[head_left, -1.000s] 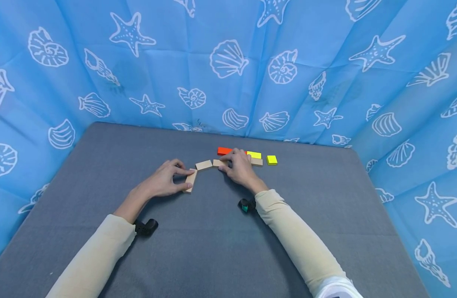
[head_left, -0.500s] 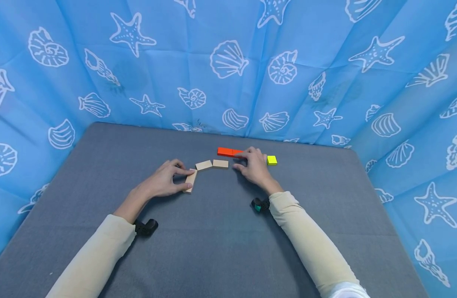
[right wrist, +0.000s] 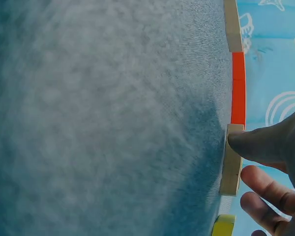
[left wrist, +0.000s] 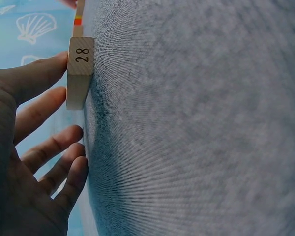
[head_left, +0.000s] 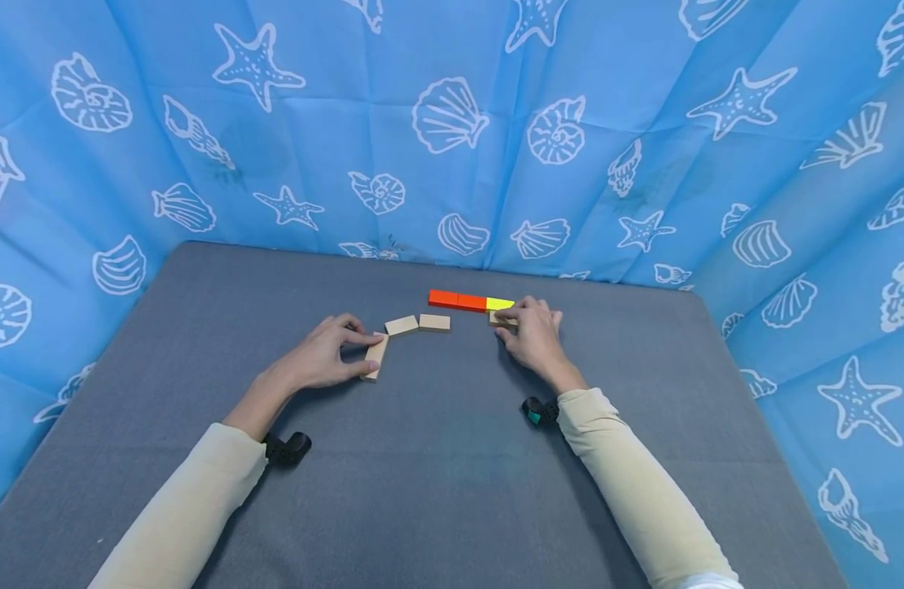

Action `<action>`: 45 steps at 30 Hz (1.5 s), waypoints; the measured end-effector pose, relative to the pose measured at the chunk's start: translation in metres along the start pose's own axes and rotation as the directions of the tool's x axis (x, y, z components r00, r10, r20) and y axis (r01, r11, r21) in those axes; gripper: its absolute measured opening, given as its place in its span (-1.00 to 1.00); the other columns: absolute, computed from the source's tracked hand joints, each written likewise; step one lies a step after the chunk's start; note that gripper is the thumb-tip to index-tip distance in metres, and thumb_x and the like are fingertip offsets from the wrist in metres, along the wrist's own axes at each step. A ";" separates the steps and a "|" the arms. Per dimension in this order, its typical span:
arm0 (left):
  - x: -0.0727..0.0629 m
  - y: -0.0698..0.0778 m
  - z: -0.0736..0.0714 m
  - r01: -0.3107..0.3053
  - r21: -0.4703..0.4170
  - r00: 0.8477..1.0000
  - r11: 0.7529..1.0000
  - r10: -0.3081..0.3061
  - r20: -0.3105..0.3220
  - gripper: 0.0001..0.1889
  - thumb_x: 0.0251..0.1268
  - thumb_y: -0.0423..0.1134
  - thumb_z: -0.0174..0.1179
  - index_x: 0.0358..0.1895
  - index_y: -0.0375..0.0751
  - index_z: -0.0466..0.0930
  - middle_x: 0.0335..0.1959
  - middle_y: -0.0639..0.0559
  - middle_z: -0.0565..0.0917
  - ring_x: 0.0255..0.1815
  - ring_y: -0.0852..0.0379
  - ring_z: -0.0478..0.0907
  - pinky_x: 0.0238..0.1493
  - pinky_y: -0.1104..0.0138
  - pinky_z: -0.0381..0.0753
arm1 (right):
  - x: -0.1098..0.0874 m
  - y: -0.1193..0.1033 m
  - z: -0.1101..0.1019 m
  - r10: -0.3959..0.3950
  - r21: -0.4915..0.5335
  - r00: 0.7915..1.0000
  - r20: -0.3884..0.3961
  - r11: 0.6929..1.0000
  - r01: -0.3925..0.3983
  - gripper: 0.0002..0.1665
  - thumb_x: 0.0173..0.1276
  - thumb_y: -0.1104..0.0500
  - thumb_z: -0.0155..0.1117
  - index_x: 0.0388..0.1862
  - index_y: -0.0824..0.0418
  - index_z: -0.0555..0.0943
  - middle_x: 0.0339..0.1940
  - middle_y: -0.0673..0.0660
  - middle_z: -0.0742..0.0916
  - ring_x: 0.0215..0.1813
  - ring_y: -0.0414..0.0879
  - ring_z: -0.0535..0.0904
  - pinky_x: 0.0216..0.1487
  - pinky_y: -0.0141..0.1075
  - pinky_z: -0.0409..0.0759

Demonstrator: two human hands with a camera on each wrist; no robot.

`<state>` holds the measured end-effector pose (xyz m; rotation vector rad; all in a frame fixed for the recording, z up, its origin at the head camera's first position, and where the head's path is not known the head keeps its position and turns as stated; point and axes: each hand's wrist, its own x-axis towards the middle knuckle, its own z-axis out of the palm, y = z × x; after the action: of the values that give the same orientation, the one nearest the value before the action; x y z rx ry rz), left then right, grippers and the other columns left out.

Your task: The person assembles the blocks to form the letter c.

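Note:
My left hand [head_left: 312,360] pinches a plain wooden block [head_left: 376,357] between thumb and index finger; its end carries the number 28 in the left wrist view. Across the table, my right hand [head_left: 536,339] holds another wooden block [head_left: 504,320] with thumb and index finger. The right wrist view has the thumb against the near face of that block [right wrist: 231,167]. Just behind it lies a yellow block [head_left: 500,304], partly covered by the fingers. Two more wooden blocks [head_left: 402,325] lie between the hands, the left one slightly angled.
Two red blocks [head_left: 457,300] lie end to end with the yellow one in a row at the back. A small yellow block [right wrist: 223,226] shows beyond the right hand's block in the right wrist view. A blue shell-print curtain [head_left: 452,180] hangs behind the grey table [head_left: 422,491].
My right hand has moved right, from the middle wooden block along the row to the right-hand wooden block, which now sits slightly further left. The left hand keeps its place.

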<state>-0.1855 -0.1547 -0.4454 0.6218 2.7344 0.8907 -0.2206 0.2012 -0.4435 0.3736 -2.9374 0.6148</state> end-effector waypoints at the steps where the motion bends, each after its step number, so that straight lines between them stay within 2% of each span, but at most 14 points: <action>1: 0.000 0.000 0.000 0.001 0.000 1.000 1.000 -0.001 -0.001 -0.47 0.30 0.02 0.40 0.32 0.03 0.61 0.16 -0.09 0.49 0.12 -0.09 0.37 0.02 -0.04 0.42 | 0.000 0.000 0.000 -0.007 0.002 1.000 0.000 1.000 0.007 -0.69 0.32 0.23 0.48 0.03 0.24 0.78 -0.04 0.24 0.64 0.03 0.16 0.44 0.03 0.12 0.16; 8: 0.000 0.000 0.000 0.011 0.006 1.000 1.000 -0.011 -0.005 -0.46 0.30 0.03 0.40 0.32 0.04 0.61 0.17 -0.09 0.49 0.14 -0.10 0.38 0.05 -0.05 0.42 | 0.000 -0.006 0.000 -0.055 0.020 0.998 0.006 0.998 0.055 -0.81 0.32 0.23 0.49 -0.10 0.20 0.83 -0.03 0.20 0.71 0.06 0.14 0.50 0.09 0.11 0.16; 13: -0.001 0.001 -0.001 0.012 0.008 1.000 1.000 -0.012 -0.001 -0.47 0.31 0.03 0.39 0.33 0.04 0.61 0.17 -0.09 0.49 0.14 -0.10 0.38 0.05 -0.05 0.42 | -0.001 -0.014 0.003 -0.060 0.062 0.998 0.028 0.996 0.058 -0.77 0.33 0.20 0.49 -0.05 0.18 0.82 -0.04 0.17 0.74 0.06 0.11 0.55 0.06 0.10 0.20; 17: -0.001 0.002 -0.001 0.011 0.009 1.000 1.000 -0.012 0.002 -0.47 0.31 0.03 0.39 0.33 0.03 0.61 0.17 -0.09 0.49 0.13 -0.10 0.37 0.05 -0.05 0.42 | -0.001 -0.019 0.008 -0.069 0.103 0.997 0.046 0.993 0.064 -0.68 0.33 0.18 0.49 0.03 0.25 0.78 -0.05 0.19 0.75 0.01 0.10 0.58 0.06 0.08 0.32; 21: 0.000 0.002 -0.001 0.015 0.015 1.000 1.000 -0.015 0.002 -0.46 0.31 0.04 0.39 0.33 0.03 0.61 0.17 -0.10 0.49 0.13 -0.10 0.37 0.05 -0.06 0.42 | 0.000 -0.022 0.013 -0.083 0.132 0.995 0.057 0.988 0.075 -0.64 0.32 0.17 0.50 0.05 0.29 0.76 -0.09 0.20 0.72 -0.12 0.06 0.57 -0.06 -0.04 0.46; 24: 0.000 0.003 -0.001 0.016 0.016 1.000 1.000 -0.016 0.001 -0.47 0.31 0.04 0.39 0.33 0.03 0.61 0.17 -0.11 0.49 0.12 -0.10 0.37 0.05 -0.05 0.42 | 0.001 -0.026 0.016 -0.087 0.151 0.994 0.061 0.986 0.077 -0.65 0.30 0.17 0.51 0.03 0.29 0.77 -0.14 0.19 0.70 -0.18 0.04 0.54 -0.14 -0.09 0.47; 37: 0.000 0.000 0.001 0.016 0.007 1.000 1.000 -0.016 0.000 -0.47 0.30 0.05 0.39 0.32 0.04 0.61 0.16 -0.09 0.49 0.11 -0.09 0.37 0.03 -0.04 0.41 | 0.006 -0.036 0.022 -0.062 0.165 0.996 0.070 0.985 0.049 -0.67 0.34 0.12 0.49 0.00 0.26 0.78 -0.09 0.19 0.71 -0.12 0.04 0.58 0.02 -0.03 0.43; 45: 0.000 -0.001 0.000 0.000 0.005 1.000 1.000 0.000 -0.003 -0.47 0.31 0.04 0.38 0.32 0.03 0.62 0.18 -0.11 0.49 0.11 -0.10 0.37 0.03 -0.04 0.41 | 0.006 -0.038 0.021 -0.054 0.174 0.994 0.092 0.984 0.038 -0.66 0.35 0.11 0.48 0.03 0.26 0.76 -0.06 0.19 0.70 -0.08 0.05 0.57 0.14 0.03 0.33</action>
<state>-0.1859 -0.1549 -0.4461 0.6223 2.7405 0.8859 -0.2178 0.1575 -0.4477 0.5004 -2.9643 0.8710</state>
